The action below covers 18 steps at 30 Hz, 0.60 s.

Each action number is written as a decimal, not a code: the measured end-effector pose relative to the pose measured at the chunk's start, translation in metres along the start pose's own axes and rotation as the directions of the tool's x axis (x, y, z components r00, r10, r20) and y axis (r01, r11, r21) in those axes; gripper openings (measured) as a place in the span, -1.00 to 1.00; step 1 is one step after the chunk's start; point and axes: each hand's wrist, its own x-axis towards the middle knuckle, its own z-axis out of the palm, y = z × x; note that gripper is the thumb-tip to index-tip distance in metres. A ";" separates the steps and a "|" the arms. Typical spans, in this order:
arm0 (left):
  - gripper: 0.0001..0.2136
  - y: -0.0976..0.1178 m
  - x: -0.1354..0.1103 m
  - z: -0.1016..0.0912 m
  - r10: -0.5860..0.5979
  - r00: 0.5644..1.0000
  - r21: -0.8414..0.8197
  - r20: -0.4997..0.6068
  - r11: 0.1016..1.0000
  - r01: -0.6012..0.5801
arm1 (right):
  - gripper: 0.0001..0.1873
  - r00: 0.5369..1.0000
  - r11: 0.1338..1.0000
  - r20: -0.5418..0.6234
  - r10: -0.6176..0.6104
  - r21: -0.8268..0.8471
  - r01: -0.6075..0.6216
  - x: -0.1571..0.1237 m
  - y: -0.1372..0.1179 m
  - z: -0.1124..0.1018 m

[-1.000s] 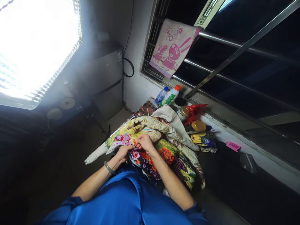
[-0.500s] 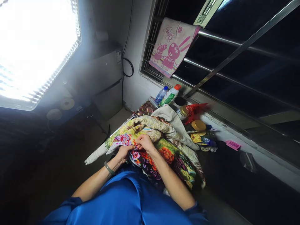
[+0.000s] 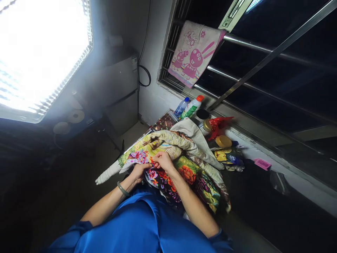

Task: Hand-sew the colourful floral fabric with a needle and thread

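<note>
A bunched floral embroidered cloth (image 3: 189, 165) lies across my lap and the table's near edge. My left hand (image 3: 139, 171), a grey bangle on its wrist, grips the cloth's edge from below with curled fingers. My right hand (image 3: 163, 160) rests on top of the cloth with fingers pinched together against the stitched flowers, right beside the left hand. What the pinch holds is too small to make out. A rolled white end of the cloth (image 3: 105, 174) sticks out to the left.
On the sill side stand a blue bottle (image 3: 181, 106), a white bottle with an orange cap (image 3: 192, 106), jars with gold lids (image 3: 223, 141) and a red wrapper (image 3: 218, 124). A pink cartoon towel (image 3: 193, 52) hangs on the window bars. A bright lamp (image 3: 39, 52) glares at upper left.
</note>
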 end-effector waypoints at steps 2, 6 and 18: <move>-0.69 0.000 0.000 0.000 0.003 1.000 -0.001 0.004 1.000 -0.003 | -0.80 1.000 1.000 -0.001 -0.002 -0.012 0.002 -0.001 0.000 0.000; -0.69 -0.002 0.002 -0.001 -0.013 1.000 -0.011 0.008 1.000 0.013 | -0.78 1.000 0.998 0.014 -0.023 -0.062 0.024 -0.002 0.001 -0.002; -0.63 0.002 0.000 -0.003 -0.075 0.997 -0.050 -0.007 0.996 0.075 | -0.84 0.958 0.932 0.200 -0.204 -0.259 0.252 -0.011 0.011 -0.018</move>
